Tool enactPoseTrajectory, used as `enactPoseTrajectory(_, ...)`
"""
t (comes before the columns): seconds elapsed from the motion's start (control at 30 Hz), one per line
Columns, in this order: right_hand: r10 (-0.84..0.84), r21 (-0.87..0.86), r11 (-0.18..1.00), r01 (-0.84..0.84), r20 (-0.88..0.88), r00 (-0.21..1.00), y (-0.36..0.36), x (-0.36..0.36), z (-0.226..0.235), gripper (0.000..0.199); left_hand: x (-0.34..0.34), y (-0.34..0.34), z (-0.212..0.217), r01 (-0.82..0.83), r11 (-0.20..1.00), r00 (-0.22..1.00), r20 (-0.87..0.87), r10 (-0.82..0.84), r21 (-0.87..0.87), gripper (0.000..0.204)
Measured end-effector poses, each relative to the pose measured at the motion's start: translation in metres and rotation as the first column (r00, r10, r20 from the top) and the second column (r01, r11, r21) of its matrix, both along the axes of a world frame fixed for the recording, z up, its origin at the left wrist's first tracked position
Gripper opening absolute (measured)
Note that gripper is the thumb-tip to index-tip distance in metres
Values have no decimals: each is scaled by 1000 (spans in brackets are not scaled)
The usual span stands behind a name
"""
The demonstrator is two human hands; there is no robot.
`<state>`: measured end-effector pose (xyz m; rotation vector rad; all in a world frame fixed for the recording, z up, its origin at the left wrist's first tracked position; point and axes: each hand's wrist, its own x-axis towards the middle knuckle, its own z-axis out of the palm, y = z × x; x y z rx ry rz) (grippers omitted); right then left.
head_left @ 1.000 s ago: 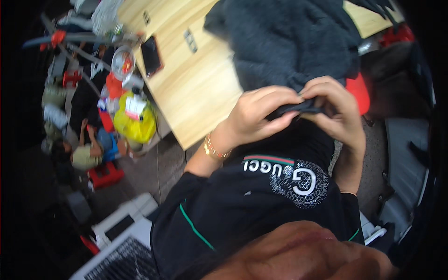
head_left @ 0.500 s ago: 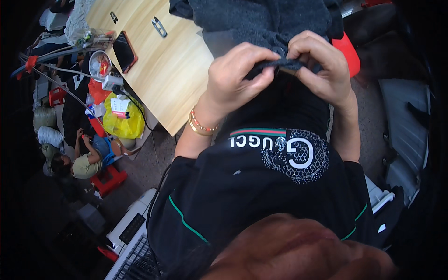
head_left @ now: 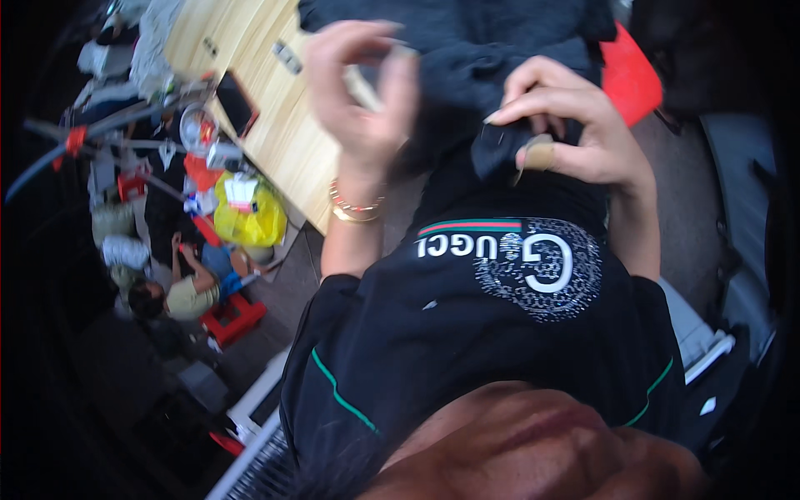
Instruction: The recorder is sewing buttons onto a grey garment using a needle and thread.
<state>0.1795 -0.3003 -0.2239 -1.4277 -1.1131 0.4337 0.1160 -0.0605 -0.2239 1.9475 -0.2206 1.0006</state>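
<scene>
My right hand (head_left: 575,125) pinches a small dark fold of the garment (head_left: 500,146) between fingers and thumb, above my lap. A tan band (head_left: 540,155) wraps that thumb. To the left, over the table edge, my left hand (head_left: 362,92) is raised and blurred. Its thumb and fingertips come close together in a pinch; anything between them is too small to make out. More of the dark garment (head_left: 500,67) is bunched at the table's near side, beyond my hands.
On the wooden table (head_left: 250,50) lie thread snips (head_left: 287,58) and a phone (head_left: 237,104). A clear cup (head_left: 198,129) and yellow bag (head_left: 248,208) are to the left. Another person (head_left: 192,292) sits low beside a red stool (head_left: 233,319). Something red (head_left: 631,75) shows at right.
My left hand has let go of the dark cloth and moved up and left. My right hand keeps its hold, and the held fold now hangs lower. The view has shifted slightly.
</scene>
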Motion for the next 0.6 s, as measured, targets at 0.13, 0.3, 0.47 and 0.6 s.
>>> enactPoseTrajectory(0.13, -221, -28, 975, 220, -186, 957, -24, 4, -27, 40, 57, 30, -17, -292, 950, 845, -437, 310, 109, 99)
enactPoseTrajectory(0.3, -381, -128, 923, 363, -438, 814, -36, 5, -53, 84, 95, 50, -45, -132, 958, 711, -698, -86, -253, 87)
enactPoseTrajectory(0.47, -328, -185, 944, 272, -478, 815, -46, -10, -45, 126, 58, -26, 24, -236, 520, 785, -476, -396, -821, 52)
enactPoseTrajectory(0.6, -412, -12, 909, 416, -173, 895, -34, -4, -48, 125, 19, -62, 26, 148, 741, 912, -200, -358, -655, 52)
